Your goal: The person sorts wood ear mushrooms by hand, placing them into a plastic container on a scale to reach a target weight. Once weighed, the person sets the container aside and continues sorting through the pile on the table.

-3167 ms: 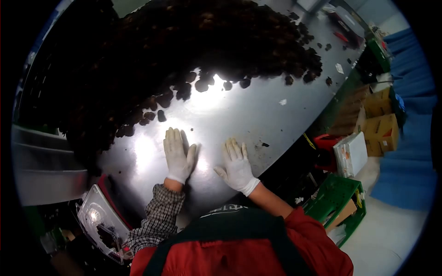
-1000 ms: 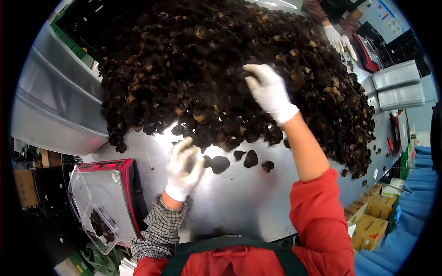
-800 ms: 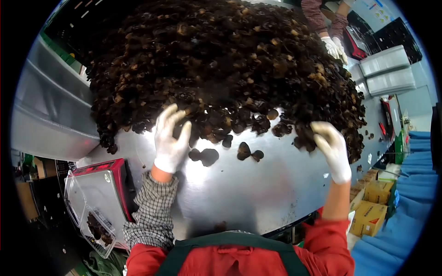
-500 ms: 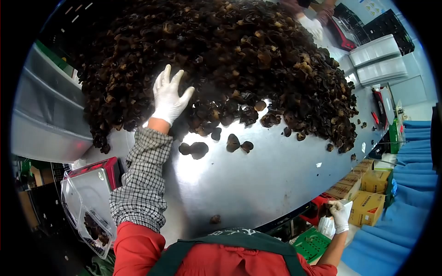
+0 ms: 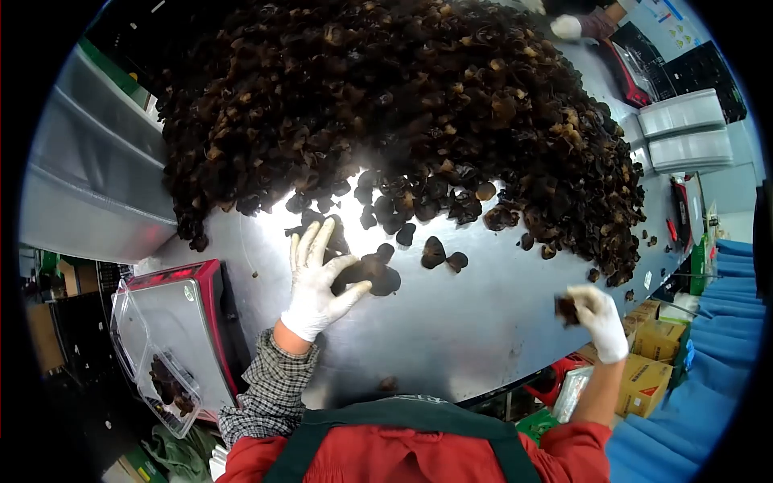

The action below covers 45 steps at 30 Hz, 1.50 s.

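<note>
A large heap of dark brown wood ear mushrooms covers the far part of the metal table. My left hand, in a white glove, is over the table in front of the heap with its fingers apart. Beside its thumb and forefinger lie loose wood ear pieces, partly behind the fingers. At the right, my gloved right hand is raised near the table edge, its fingers closed on a dark wood ear piece. Two more loose pieces lie between the hands.
On the left, a red-edged scale carries an opened clear plastic box with some mushrooms inside. Large clear containers stand behind it. Stacked clear trays and another person's gloved hand are at the far right. Cardboard boxes sit below.
My left hand has drawn back from the heap toward me, and more loose pieces lie in front of it. My right hand has risen from beside the table, still holding a dark piece.
</note>
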Each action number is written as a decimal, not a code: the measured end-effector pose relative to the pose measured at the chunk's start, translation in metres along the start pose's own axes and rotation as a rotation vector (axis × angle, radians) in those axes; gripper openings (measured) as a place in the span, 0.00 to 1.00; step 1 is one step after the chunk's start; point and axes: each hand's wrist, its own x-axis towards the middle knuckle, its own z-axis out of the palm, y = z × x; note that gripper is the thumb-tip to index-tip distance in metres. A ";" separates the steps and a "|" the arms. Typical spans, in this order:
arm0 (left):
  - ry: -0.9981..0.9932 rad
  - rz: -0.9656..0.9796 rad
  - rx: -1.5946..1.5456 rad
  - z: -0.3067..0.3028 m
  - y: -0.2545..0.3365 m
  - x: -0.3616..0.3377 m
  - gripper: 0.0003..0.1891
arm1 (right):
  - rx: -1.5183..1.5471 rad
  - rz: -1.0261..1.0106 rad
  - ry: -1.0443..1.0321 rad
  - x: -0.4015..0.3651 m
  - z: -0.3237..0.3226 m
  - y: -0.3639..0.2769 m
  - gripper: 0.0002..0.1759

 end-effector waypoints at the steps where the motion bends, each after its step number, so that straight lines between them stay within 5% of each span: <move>1: 0.020 0.007 -0.017 -0.001 -0.004 0.003 0.16 | 0.070 -0.031 -0.021 0.018 0.013 -0.011 0.16; 4: 0.160 0.010 0.011 -0.007 -0.014 0.028 0.11 | -0.017 -0.203 -0.088 0.083 0.060 -0.008 0.17; 6: 0.263 -0.021 0.054 -0.010 -0.031 0.051 0.11 | -0.609 -0.763 -0.101 0.118 0.080 -0.016 0.17; 8: 0.307 -0.002 0.114 -0.016 -0.038 0.078 0.13 | -0.458 -0.776 -0.104 0.143 0.106 -0.063 0.18; 10: 0.209 0.029 0.253 -0.014 -0.045 0.106 0.27 | -0.509 -1.141 0.077 0.187 0.139 -0.097 0.20; 12: 0.164 -0.044 0.421 0.000 -0.050 0.132 0.37 | -0.783 -1.161 0.200 0.231 0.174 -0.121 0.26; 14: 0.033 -0.252 0.491 0.006 -0.052 0.147 0.45 | -1.086 -0.961 0.311 0.265 0.204 -0.124 0.32; 15: -0.046 -0.327 0.473 0.006 -0.050 0.147 0.46 | -1.170 -0.830 0.225 0.270 0.209 -0.125 0.34; 16: -0.075 -0.321 0.443 0.007 -0.048 0.140 0.44 | -1.175 -0.912 0.274 0.268 0.210 -0.116 0.33; 20: -0.037 -0.119 0.212 0.004 -0.026 0.070 0.29 | -0.902 -1.081 0.096 0.194 0.181 -0.066 0.33; 24: 0.001 0.081 0.032 -0.008 -0.002 -0.007 0.22 | -0.767 -1.028 -0.061 0.119 0.148 -0.022 0.27; 27: 0.115 0.116 -0.077 -0.004 0.001 -0.004 0.20 | -0.602 -1.089 0.095 0.142 0.151 -0.032 0.22; 30: 0.226 0.019 0.080 -0.001 -0.008 0.052 0.30 | -0.625 -1.135 0.311 0.197 0.189 -0.078 0.23; 32: 0.264 -0.104 0.311 0.009 -0.022 0.085 0.36 | -0.852 -0.955 0.477 0.225 0.220 -0.087 0.27; 34: 0.062 -0.242 0.396 0.014 -0.034 0.091 0.40 | -0.985 -0.822 0.389 0.220 0.242 -0.080 0.29; 36: -0.086 -0.251 0.137 0.018 -0.026 0.064 0.37 | -0.953 -0.962 0.339 0.186 0.249 -0.055 0.28; 38: -0.040 0.008 0.169 0.015 -0.002 0.016 0.33 | -0.827 -1.040 0.196 0.132 0.238 -0.029 0.27; 41: -0.107 0.118 0.072 0.001 0.032 -0.045 0.32 | -0.674 -0.984 -0.074 0.061 0.214 0.018 0.24; 45: 0.040 0.014 0.097 -0.002 0.021 -0.061 0.34 | -0.576 -1.046 0.141 0.080 0.178 0.003 0.21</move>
